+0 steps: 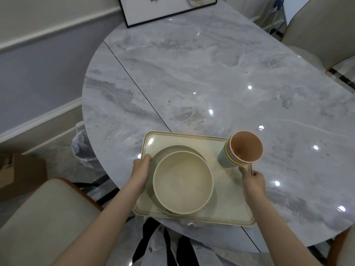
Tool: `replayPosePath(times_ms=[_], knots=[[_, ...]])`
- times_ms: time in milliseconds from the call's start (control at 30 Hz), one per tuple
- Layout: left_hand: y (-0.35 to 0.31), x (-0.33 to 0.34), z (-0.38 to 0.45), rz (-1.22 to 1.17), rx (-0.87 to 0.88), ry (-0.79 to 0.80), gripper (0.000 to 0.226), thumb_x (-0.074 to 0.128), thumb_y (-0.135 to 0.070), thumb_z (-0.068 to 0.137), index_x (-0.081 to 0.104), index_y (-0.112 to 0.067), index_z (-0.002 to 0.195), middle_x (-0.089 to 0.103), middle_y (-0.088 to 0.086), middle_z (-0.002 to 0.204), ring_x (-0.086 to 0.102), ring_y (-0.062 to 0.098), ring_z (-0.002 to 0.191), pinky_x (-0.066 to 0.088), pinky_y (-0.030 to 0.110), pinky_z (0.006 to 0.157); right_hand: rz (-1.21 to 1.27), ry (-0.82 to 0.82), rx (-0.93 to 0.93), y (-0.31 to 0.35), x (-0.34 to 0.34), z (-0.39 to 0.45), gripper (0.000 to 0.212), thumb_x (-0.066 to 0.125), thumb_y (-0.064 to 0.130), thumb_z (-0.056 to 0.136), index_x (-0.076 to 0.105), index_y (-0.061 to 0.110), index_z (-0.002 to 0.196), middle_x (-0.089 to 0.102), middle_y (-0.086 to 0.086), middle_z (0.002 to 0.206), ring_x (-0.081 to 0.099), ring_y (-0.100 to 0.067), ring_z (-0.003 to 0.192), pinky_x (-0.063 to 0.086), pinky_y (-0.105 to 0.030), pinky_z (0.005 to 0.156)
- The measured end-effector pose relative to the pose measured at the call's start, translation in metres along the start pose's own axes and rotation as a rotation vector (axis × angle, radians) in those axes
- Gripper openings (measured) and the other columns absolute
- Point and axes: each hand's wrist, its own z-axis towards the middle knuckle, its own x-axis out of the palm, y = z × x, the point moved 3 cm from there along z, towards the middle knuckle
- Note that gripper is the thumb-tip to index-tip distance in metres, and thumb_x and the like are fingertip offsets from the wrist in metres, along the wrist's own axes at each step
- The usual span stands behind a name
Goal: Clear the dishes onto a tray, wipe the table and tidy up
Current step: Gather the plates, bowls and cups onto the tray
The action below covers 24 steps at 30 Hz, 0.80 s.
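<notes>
A cream rectangular tray [192, 140] sits at the near edge of the grey marble table [211, 73]. On it a cream bowl [183, 182] rests on stacked plates [167, 150], and a stack of nested cups [242, 150] with a pink one on top stands at the tray's far right corner. My left hand [141, 169] grips the tray's left rim. My right hand [251, 179] grips the right rim just below the cups. Small brown crumbs [169, 101] lie scattered on the table beyond the tray.
A cushioned chair [42, 214] stands at the near left and another chair [317, 25] at the far right. A framed picture [165, 10] leans at the table's far end. A lined waste bin [81, 146] sits on the floor to the left.
</notes>
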Motion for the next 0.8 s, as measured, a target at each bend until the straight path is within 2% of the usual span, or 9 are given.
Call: replayPosePath(times_ms=[167,300,400,500,633,733,800], knots=[[0.0,-0.017,-0.006,-0.043,0.013,-0.055,0.045,0.046,-0.036,0.079,0.054,-0.002,0.108,0.061,0.021,0.101,0.058,0.031,0.083,0.044,0.037,0.068,-0.051,0.027,-0.033,0.014,0.007,-0.01,0.027,0.054,0.026,0.088,0.053,0.007,0.107,0.055,-0.012,0.094,0.052,-0.031,0.087,0.045,-0.048,0.084],[-0.004,-0.044,-0.013,-0.072,0.016,-0.124,0.053,0.048,-0.039,0.076,0.052,-0.001,0.113,0.061,0.023,0.106,0.059,0.037,0.092,0.046,0.038,0.072,-0.046,0.077,-0.1,0.034,0.022,-0.026,0.024,0.052,0.022,0.088,0.055,0.004,0.104,0.055,-0.013,0.094,0.052,-0.032,0.086,0.044,-0.048,0.083],[-0.007,-0.067,-0.021,-0.127,0.019,-0.171,0.046,0.048,-0.033,0.081,0.053,-0.001,0.114,0.061,0.022,0.107,0.059,0.035,0.092,0.043,0.036,0.07,-0.059,0.141,-0.155,0.049,0.037,-0.036,0.024,0.051,0.02,0.089,0.057,0.002,0.103,0.056,-0.015,0.095,0.052,-0.033,0.087,0.045,-0.049,0.084],[-0.004,-0.092,-0.036,-0.167,0.037,-0.225,0.046,0.048,-0.033,0.081,0.056,0.0,0.113,0.061,0.019,0.101,0.057,0.031,0.085,0.042,0.036,0.07,-0.076,0.223,-0.189,0.06,0.056,-0.048,0.02,0.05,0.021,0.089,0.055,0.007,0.102,0.055,-0.013,0.096,0.052,-0.032,0.087,0.045,-0.047,0.082],[0.015,-0.123,-0.063,-0.243,0.059,-0.302,0.049,0.051,-0.037,0.077,0.059,-0.001,0.11,0.064,0.023,0.107,0.06,0.031,0.088,0.044,0.037,0.072,-0.149,0.307,-0.263,0.067,0.081,-0.062,0.027,0.05,0.024,0.088,0.052,0.008,0.11,0.056,-0.014,0.102,0.053,-0.034,0.09,0.047,-0.046,0.081],[0.04,-0.139,-0.092,-0.318,0.043,-0.42,0.056,0.051,-0.043,0.063,0.064,-0.005,0.103,0.066,0.02,0.105,0.063,0.034,0.095,0.049,0.045,0.083,-0.233,0.405,-0.376,0.069,0.099,-0.081,0.04,0.052,0.024,0.087,0.049,0.011,0.125,0.057,-0.014,0.115,0.053,-0.032,0.096,0.047,-0.047,0.088],[0.059,-0.15,-0.113,-0.351,0.012,-0.487,0.049,0.051,-0.043,0.061,0.065,-0.01,0.094,0.067,0.019,0.101,0.063,0.033,0.09,0.05,0.041,0.078,-0.239,0.473,-0.439,0.068,0.109,-0.096,0.045,0.051,0.023,0.087,0.045,0.017,0.131,0.055,-0.011,0.125,0.051,-0.03,0.104,0.044,-0.047,0.092]])
